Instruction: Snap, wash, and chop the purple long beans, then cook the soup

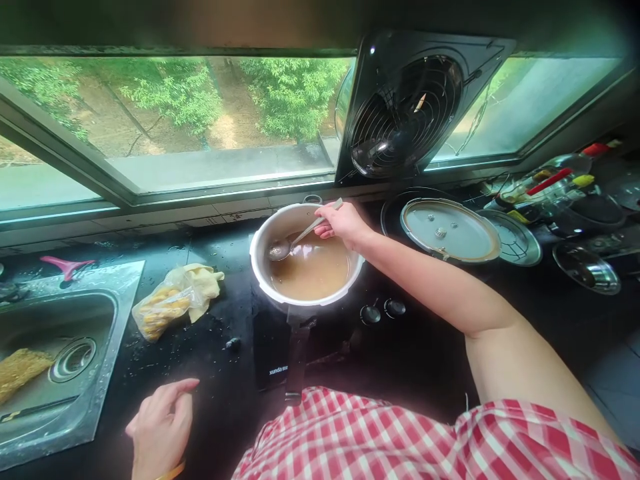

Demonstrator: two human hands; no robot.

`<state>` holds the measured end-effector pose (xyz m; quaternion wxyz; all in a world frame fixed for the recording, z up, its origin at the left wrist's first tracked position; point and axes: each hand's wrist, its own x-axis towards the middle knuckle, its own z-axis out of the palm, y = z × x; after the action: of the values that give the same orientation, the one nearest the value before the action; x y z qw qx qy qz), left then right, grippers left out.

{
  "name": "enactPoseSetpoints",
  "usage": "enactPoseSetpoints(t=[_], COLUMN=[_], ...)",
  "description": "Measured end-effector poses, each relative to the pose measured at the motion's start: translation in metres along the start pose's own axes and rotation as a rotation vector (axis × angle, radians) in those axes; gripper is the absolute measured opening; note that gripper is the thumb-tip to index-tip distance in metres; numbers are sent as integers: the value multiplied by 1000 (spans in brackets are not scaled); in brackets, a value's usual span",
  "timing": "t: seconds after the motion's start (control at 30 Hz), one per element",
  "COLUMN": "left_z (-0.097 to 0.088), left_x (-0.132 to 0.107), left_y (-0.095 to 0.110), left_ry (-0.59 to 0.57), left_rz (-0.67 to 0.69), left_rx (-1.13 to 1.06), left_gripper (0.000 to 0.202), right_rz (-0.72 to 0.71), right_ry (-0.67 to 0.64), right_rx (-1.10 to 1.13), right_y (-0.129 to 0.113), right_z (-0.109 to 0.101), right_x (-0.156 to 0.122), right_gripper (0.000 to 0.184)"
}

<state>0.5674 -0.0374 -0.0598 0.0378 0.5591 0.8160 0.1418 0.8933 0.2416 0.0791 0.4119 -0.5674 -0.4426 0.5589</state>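
My right hand is closed around the handle of a metal ladle. The ladle's round bowl is at the left inside a pressure cooker pot, near the surface of a cloudy brownish liquid. The pot's black handle points toward me. Above the counter at the lower left is my left hand, holding nothing, with its index finger stretched out and the others loosely bent. A plastic bag of yellow food and a crumpled pale cloth lie beyond it.
Left stands a metal sink with a brown sponge-like piece; a pink tool lies behind it. The cooker's lid rests on the right burner. Stove knobs, a steel lid and bottles are further right. A fan fills the window.
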Motion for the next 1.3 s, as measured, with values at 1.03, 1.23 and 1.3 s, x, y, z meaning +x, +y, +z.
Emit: enactPoseSetpoints(t=[1.03,1.23,1.3], left_z=[3,3,3], left_x=[-2,-4,-5], left_y=[-6,-8,-7], left_ry=[-4,15,15], left_rz=[17,1,3], left_rx=[19,11,9], left_gripper=[29,29,29], right_rz=[15,-8,7], right_ry=[-2,61,64], right_rx=[63,22,-12], right_y=[-2,9,17], right_z=[-9,-22,-19], right_x=[-12,-7,-1], right_gripper=[13,12,13])
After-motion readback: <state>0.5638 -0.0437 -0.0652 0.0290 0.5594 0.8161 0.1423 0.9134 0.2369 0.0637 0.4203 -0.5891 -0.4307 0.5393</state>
